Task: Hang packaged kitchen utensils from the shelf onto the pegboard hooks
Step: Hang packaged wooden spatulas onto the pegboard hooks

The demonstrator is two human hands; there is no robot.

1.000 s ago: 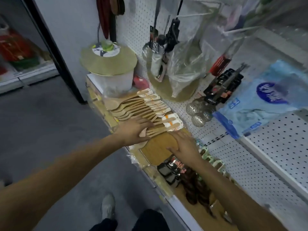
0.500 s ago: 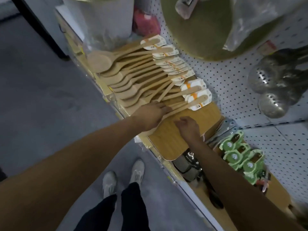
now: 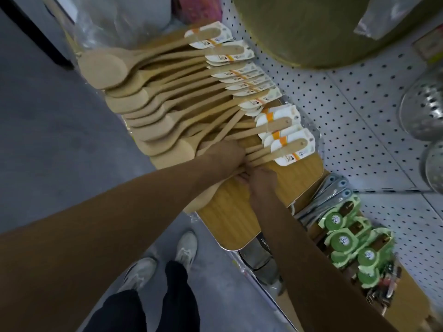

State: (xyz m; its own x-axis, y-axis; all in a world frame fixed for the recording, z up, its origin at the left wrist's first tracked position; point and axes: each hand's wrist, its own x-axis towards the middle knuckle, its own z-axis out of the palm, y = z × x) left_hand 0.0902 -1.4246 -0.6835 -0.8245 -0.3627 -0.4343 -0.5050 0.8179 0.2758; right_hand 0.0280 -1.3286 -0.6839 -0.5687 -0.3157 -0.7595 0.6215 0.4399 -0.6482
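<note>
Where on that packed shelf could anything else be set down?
Bare room shows only on the flat bamboo board, between the right hand and the board's near rounded corner. Elsewhere is crowded: stacked wooden spoons beyond the left hand, green-carded packets on the other side.

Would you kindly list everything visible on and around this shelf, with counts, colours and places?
wooden spoons: a dozen or so, tan with white-orange header cards, fanned across shelf's left
wooden board: one, light brown, beneath the spoons' near end
green-carded items: several, green, shelf right
grey-handled tools: a few, beside the board
perforated metal ladles: two, silver, hanging on the right
pegboard: white, behind
shoes: two, grey, on the floor
left hand: grips spoon handles
right hand: pinches the same bundle
</note>
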